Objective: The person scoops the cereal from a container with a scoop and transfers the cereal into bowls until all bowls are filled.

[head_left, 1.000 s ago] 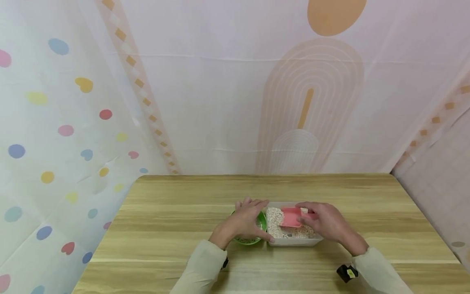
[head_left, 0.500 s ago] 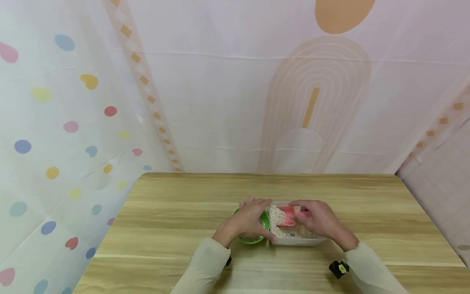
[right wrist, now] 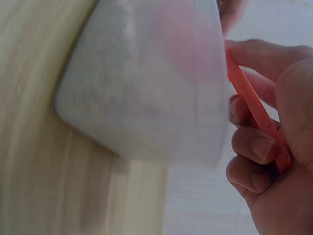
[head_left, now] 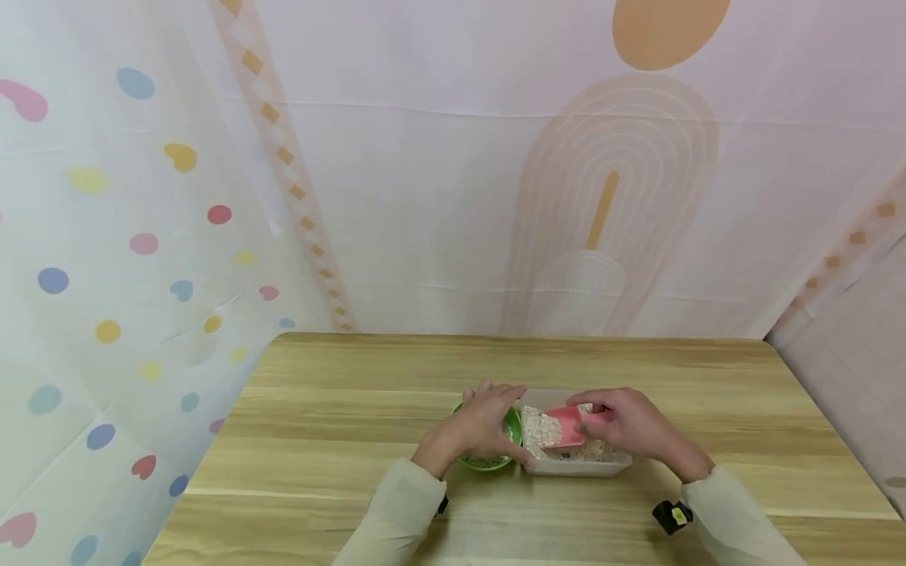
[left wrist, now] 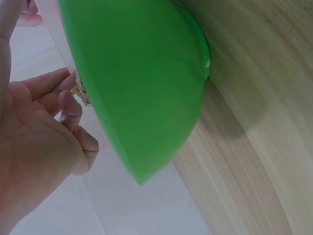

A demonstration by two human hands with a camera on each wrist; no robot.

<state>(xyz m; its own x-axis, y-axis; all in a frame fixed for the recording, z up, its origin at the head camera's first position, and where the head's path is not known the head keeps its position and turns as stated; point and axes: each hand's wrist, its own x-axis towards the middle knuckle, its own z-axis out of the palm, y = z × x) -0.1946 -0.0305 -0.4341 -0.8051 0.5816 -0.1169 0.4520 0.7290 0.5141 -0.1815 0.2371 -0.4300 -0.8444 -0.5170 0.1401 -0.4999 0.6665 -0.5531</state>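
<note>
My right hand (head_left: 637,424) grips the handle of a pink scoop (head_left: 569,424), its fingers curled round it in the right wrist view. A heap of pale flakes, like oats, lies in the scoop. The scoop is inside a translucent white plastic box (head_left: 576,468) holding more flakes. To the box's left stands a green bowl (left wrist: 137,83) with some flakes in it. Above that bowl my left hand (head_left: 477,428) spreads its thumb and fingers, tips near the box's left corners. Whether they touch the box is unclear. The hand covers much of the bowl.
Box and bowl stand side by side on a wood-grain table (head_left: 354,409). Behind it hangs a patterned cloth (head_left: 425,196). A black device (head_left: 671,516) sits at my right wrist.
The scoop went left into the flakes, then came slightly back right, now with a larger heap in it. My left hand stays over the bowl. The head view shifted slightly.
</note>
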